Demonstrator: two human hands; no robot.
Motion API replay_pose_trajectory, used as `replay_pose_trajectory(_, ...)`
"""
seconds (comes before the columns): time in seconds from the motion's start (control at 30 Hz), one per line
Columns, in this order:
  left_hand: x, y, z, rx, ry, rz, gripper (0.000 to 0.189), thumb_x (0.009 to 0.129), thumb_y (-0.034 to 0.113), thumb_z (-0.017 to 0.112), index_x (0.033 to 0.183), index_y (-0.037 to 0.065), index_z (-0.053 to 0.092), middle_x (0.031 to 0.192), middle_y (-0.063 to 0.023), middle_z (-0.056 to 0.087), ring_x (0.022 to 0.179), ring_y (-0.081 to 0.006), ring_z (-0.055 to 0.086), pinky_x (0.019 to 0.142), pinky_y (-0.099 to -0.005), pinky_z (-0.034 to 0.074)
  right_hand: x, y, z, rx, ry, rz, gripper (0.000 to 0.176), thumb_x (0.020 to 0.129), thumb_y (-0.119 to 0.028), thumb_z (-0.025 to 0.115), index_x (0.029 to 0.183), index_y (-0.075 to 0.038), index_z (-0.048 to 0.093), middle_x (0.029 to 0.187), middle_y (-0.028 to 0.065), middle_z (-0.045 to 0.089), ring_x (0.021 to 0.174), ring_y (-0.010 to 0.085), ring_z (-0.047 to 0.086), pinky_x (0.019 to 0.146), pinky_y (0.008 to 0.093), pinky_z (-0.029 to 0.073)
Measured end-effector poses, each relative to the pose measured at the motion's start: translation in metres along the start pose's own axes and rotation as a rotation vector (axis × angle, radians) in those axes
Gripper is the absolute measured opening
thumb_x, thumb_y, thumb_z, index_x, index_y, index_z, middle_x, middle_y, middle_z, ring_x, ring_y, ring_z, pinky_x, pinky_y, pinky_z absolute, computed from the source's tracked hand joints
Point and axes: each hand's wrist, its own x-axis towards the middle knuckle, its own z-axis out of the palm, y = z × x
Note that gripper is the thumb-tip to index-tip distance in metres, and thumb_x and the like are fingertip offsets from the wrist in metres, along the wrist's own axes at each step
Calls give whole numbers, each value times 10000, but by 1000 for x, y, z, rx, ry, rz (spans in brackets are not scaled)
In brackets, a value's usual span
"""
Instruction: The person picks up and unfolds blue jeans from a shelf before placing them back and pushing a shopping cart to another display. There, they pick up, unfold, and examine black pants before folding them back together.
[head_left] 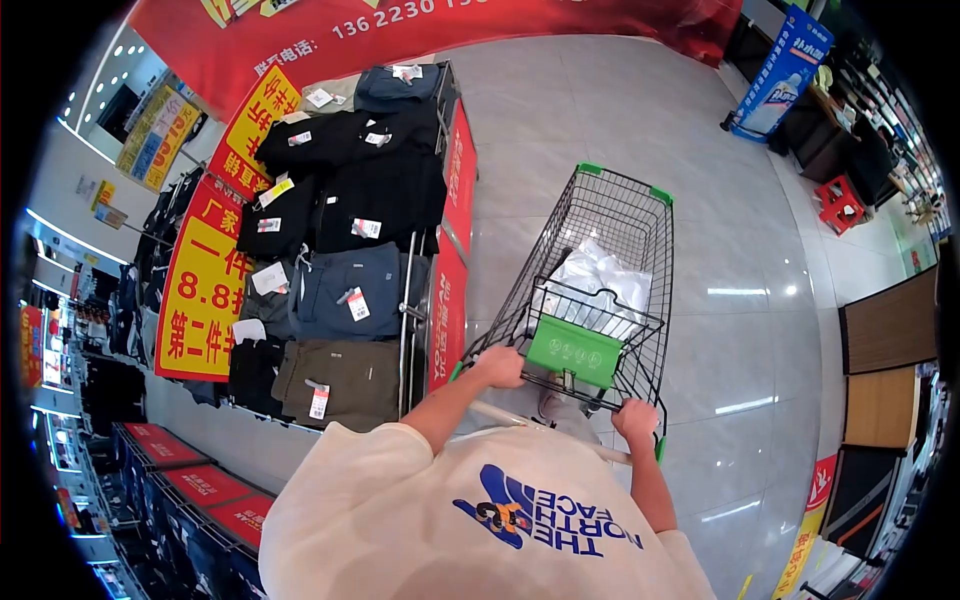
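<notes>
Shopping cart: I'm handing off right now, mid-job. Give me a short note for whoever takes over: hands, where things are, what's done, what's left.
Left hand: closed on the left end of the cart handle.
Right hand: closed on the right end of the same handle.
Cart: stands on the tiled floor, with a display of folded trousers close on its left. A green flap sits just ahead of the handle.
Done: one white wrapped bundle lies in the basket.
Left: the basket has room to spare, and neither hand touches the trousers.
</notes>
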Motion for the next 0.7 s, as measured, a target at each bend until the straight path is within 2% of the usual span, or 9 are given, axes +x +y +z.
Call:
replay_pose_trajectory(0.2,32,-5,-31,-64,-58,-128,428,806,429,656,889,25,767,924,-204,737,888,-363,722,821,-455,584,60,11,-39,-32,8,-66,247,765,-288,635,882,-123,777,883,124,751,834,310,732,726,421,574)
replay_pose_trajectory(0.47,67,-24,-39,-76,-28,-177,469,826,501,650,939,63,773,959,-198,715,908,-374,706,804,-478,577,118,15,-66,-38,23,-146,245,753,-279,672,862,-76,756,884,127,753,837,292,738,725,396,573)
replay_pose_trajectory(0.6,76,-32,-47,-67,-5,-200,466,832,510,646,946,77,777,999,-194,709,932,-369,701,820,-472,573,136,11,-85,-35,6,-179,240,767,-280,643,863,-97,765,875,142,743,844,309,728,752,422,571)
replay_pose_trajectory(0.7,78,-31,-63,-65,-58,-197,463,833,507,645,955,81,778,1031,-205,698,946,-372,695,827,-468,571,143,10,-94,-41,30,-181,248,749,-294,680,842,-80,762,871,125,753,831,292,734,731,396,569)
